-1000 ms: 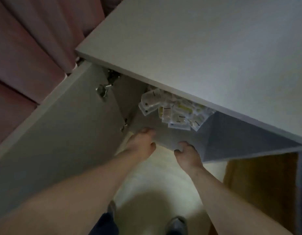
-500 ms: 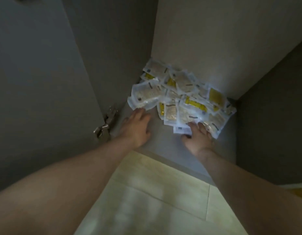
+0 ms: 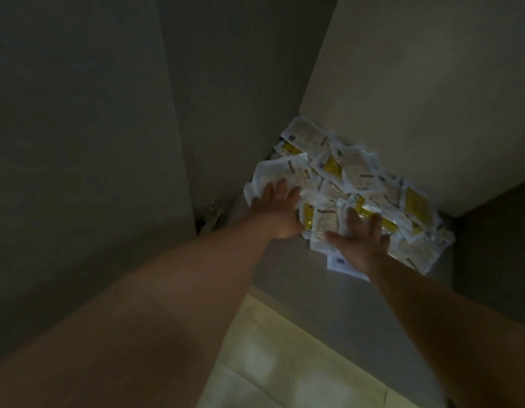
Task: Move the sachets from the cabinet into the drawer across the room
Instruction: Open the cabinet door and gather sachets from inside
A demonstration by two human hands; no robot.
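Observation:
A loose pile of white and yellow sachets (image 3: pixel 355 175) lies on the grey cabinet floor (image 3: pixel 308 290), pushed against the back wall. My left hand (image 3: pixel 277 212) lies flat on the pile's left edge with its fingers straight. My right hand (image 3: pixel 361 244) is spread, fingers straight, on the pile's front, over a few white sachets. Neither hand has a sachet pinched or gripped. The drawer is out of view.
The open cabinet door (image 3: pixel 78 142) stands at the left, its hinge (image 3: pixel 211 213) just left of my left wrist. The cabinet's right side wall (image 3: pixel 497 245) closes in the pile. Pale floor tiles (image 3: pixel 285 363) lie below the cabinet's front edge.
The view has dropped from above the cabinet top into its inside. Both hands have moved forward from the cabinet's front edge onto the sachet pile.

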